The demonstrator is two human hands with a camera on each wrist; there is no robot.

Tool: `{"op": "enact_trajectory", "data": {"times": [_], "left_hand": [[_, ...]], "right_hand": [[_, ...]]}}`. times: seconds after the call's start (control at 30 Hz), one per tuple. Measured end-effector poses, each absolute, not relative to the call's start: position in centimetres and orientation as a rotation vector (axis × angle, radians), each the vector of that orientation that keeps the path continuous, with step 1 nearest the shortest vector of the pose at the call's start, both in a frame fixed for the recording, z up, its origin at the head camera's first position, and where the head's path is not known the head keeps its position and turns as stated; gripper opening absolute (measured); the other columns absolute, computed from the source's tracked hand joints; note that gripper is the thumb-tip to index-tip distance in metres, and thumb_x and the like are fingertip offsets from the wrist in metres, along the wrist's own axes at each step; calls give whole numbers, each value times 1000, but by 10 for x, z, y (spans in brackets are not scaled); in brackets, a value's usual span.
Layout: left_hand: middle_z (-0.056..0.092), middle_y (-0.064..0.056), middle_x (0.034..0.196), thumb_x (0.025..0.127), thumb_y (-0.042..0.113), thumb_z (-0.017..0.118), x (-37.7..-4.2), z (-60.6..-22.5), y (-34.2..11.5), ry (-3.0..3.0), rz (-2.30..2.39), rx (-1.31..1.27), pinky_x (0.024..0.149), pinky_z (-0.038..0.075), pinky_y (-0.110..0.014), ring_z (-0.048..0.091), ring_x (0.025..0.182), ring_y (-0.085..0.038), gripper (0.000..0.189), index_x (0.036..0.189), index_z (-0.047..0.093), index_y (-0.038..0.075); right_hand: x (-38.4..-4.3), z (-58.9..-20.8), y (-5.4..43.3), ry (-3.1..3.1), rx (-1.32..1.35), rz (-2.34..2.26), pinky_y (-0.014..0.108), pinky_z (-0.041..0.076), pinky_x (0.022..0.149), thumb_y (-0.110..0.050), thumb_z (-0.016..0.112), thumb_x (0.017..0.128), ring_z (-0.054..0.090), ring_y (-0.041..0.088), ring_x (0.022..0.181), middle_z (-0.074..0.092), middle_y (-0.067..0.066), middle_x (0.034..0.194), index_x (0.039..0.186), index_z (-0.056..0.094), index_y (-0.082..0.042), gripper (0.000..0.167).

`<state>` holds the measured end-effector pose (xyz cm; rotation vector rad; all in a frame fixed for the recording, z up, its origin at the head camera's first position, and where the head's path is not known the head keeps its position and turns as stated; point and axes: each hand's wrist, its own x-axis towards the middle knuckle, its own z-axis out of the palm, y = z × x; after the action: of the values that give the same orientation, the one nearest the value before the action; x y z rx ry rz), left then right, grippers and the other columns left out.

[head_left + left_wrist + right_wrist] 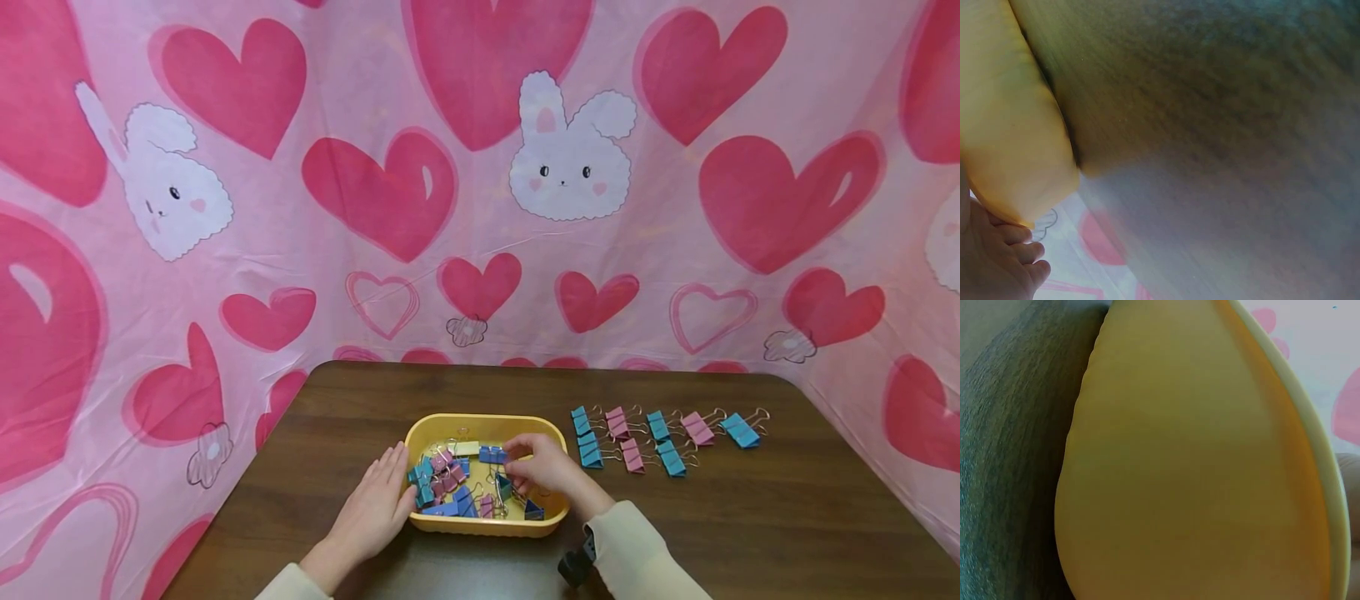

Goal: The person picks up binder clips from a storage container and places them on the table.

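Observation:
A yellow tray (pixel 489 527) on the table holds a loose heap of blue, pink and teal binder clips. My left hand (pixel 372 506) rests along the tray's left end, fingers nearly straight at the rim. Its curled-looking fingertips (pixel 1027 251) show beside the yellow wall in the left wrist view. My right hand (pixel 546 465) reaches over the right side into the tray, fingers bent. Its fingertips are right at the end of a blue binder clip (pixel 492 455), and a dark teal clip (pixel 503 487) lies below the thumb. I cannot tell whether they pinch a clip.
Right of the tray, several teal and pink binder clips lie in two rows, among them a pink clip (pixel 698 429) and a teal clip (pixel 671 458). A black strapped device (pixel 576 567) sits at my right wrist. A heart-patterned cloth (pixel 480 208) hangs behind the brown table (pixel 750 533).

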<state>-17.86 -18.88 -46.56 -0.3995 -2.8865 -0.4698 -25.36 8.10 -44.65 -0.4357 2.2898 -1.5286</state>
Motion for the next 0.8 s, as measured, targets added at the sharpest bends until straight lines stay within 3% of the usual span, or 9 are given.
{"op": "enact_trajectory", "data": {"times": [0.47,0.8], "left_hand": [[32,-20,143,93,28,50,-179,-466,-189,-2899,-482,-390,106,22,-47,28,131,-34,59,138,34,-7],[31,-21,143,93,28,50,-180,-465,-189,-2895,-479,-395,106,22,-47,28,131,-34,59,138,34,-8]], "right_hand": [[-252,-449,79,2349,-441,-1464,34,54,53,-2,66,82,57,16,56,57,7,82,103,61,7,23],[-252,-440,85,2407,-427,-1582,32,54,56,-4,67,80,57,15,61,59,7,88,107,60,7,31]]}}
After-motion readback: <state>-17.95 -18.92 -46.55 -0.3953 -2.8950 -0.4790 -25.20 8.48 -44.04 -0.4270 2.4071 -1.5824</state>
